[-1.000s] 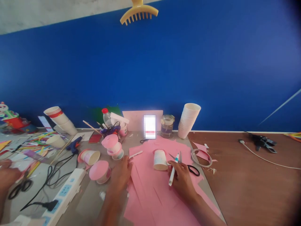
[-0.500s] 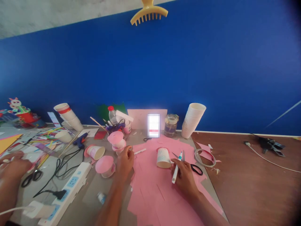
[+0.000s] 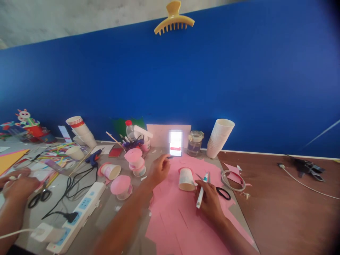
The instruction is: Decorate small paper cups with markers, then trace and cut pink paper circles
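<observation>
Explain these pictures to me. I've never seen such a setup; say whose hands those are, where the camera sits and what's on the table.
There is no machine: a person works bare-handed, and one head-worn camera looks forward and down. The right hand holds a white pen. The left hand is near a lit phone; whether it grips anything is unclear. Pink paper covers part of the table, with a paper cup lying on it and black-handled scissors beside the right hand. The hands at far left are someone else's.
</observation>
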`<state>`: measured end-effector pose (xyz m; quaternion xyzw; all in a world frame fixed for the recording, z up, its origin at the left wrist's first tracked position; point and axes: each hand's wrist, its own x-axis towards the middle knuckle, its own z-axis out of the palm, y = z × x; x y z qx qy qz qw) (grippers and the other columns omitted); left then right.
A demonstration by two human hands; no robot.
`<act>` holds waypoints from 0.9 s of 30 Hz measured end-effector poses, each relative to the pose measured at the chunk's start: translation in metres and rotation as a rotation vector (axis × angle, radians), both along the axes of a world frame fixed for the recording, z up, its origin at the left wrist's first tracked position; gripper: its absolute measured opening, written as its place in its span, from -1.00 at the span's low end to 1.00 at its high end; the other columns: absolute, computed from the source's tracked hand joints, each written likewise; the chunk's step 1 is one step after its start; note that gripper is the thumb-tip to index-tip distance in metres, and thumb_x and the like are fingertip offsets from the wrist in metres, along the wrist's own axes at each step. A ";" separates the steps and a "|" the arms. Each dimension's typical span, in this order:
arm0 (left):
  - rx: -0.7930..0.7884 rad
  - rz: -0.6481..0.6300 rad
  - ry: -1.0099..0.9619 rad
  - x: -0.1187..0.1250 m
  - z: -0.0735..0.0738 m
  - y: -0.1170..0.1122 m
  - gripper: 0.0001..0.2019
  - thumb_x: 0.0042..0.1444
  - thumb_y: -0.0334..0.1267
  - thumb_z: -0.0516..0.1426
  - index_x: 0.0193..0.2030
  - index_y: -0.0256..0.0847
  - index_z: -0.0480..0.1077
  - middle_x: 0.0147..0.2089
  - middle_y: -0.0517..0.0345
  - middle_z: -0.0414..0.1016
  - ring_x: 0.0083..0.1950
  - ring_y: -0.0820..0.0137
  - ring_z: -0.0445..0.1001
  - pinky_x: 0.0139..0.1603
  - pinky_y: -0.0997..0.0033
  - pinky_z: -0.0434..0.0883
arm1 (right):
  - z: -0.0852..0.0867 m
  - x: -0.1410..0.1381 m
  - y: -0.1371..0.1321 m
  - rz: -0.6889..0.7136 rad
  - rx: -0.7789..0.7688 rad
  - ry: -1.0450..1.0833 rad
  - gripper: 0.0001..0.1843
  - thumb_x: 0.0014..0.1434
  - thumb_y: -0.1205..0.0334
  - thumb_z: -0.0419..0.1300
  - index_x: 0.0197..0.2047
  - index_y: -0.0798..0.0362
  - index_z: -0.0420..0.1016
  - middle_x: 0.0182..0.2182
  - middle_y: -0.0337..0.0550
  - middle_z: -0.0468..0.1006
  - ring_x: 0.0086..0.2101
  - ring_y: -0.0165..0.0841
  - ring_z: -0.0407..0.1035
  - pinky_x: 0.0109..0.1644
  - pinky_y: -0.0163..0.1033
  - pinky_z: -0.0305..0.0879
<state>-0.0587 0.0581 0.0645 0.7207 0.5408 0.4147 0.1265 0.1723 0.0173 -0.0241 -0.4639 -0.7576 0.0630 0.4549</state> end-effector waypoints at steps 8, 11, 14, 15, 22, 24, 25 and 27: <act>-0.446 0.083 0.567 -0.086 0.039 -0.142 -0.67 0.10 -0.26 0.03 0.01 0.04 0.39 0.04 0.11 0.43 0.09 0.20 0.36 0.09 0.27 0.28 | -0.003 0.000 0.001 -0.021 -0.037 0.053 -0.73 0.14 0.34 0.07 -0.07 0.01 0.36 -0.34 -0.09 0.55 -0.35 -0.24 0.40 -0.23 -0.11 0.31; -0.591 0.155 0.779 -0.113 0.010 -0.163 -0.48 -0.02 -0.45 0.01 0.11 -0.01 0.34 0.13 0.05 0.37 0.15 0.15 0.31 0.15 0.14 0.22 | -0.002 -0.002 0.002 -0.013 -0.015 0.033 -0.73 0.12 0.37 0.05 -0.09 0.02 0.35 -0.36 -0.12 0.55 -0.39 -0.26 0.39 -0.23 -0.11 0.29; -0.657 0.206 0.882 -0.116 -0.011 -0.156 -0.49 0.03 -0.53 -0.12 0.07 -0.11 0.37 0.06 -0.04 0.38 0.06 0.14 0.35 0.01 0.11 0.28 | -0.001 -0.003 0.002 -0.005 -0.010 0.013 -0.72 0.11 0.40 0.04 -0.09 0.02 0.35 -0.39 -0.14 0.55 -0.40 -0.27 0.38 -0.24 -0.12 0.27; -0.658 0.236 0.878 -0.113 -0.013 -0.151 -0.50 0.05 -0.54 -0.15 0.04 -0.13 0.38 0.02 -0.06 0.38 0.05 0.14 0.35 -0.02 0.12 0.28 | -0.001 -0.003 0.002 -0.003 -0.005 0.009 -0.71 0.11 0.40 0.05 -0.09 0.02 0.35 -0.39 -0.15 0.55 -0.40 -0.27 0.38 -0.24 -0.12 0.26; -0.544 0.057 0.667 -0.066 -0.002 -0.123 -0.79 0.17 -0.36 -0.06 -0.17 -0.14 0.37 -0.07 0.05 0.40 -0.01 0.27 0.34 0.03 0.24 0.25 | -0.003 -0.001 0.002 0.001 -0.002 0.004 -0.68 0.10 0.41 0.05 -0.06 0.01 0.34 -0.37 -0.16 0.56 -0.37 -0.26 0.40 -0.20 -0.11 0.27; -0.533 0.064 0.657 -0.051 -0.002 -0.111 -0.82 0.18 -0.33 -0.05 -0.17 -0.14 0.35 -0.12 0.07 0.42 -0.08 0.27 0.37 -0.07 0.25 0.28 | -0.002 -0.001 0.002 0.002 0.001 0.000 -0.69 0.10 0.41 0.05 -0.07 0.01 0.35 -0.38 -0.16 0.56 -0.38 -0.26 0.40 -0.20 -0.11 0.28; -0.525 0.075 0.690 -0.045 -0.004 -0.103 -0.82 0.16 -0.36 -0.04 -0.18 -0.16 0.35 -0.13 0.04 0.44 -0.09 0.24 0.38 -0.09 0.24 0.28 | -0.002 -0.002 0.002 0.002 0.000 -0.003 -0.70 0.10 0.41 0.05 -0.07 0.02 0.35 -0.39 -0.15 0.56 -0.38 -0.26 0.40 -0.20 -0.11 0.28; -0.501 0.111 0.727 -0.036 -0.007 -0.086 -0.80 0.14 -0.42 -0.03 -0.17 -0.19 0.36 -0.12 -0.01 0.44 -0.04 0.21 0.38 -0.06 0.23 0.27 | -0.001 -0.002 0.002 -0.006 0.001 0.000 -0.72 0.12 0.40 0.04 -0.09 0.02 0.35 -0.39 -0.14 0.56 -0.38 -0.26 0.40 -0.21 -0.10 0.27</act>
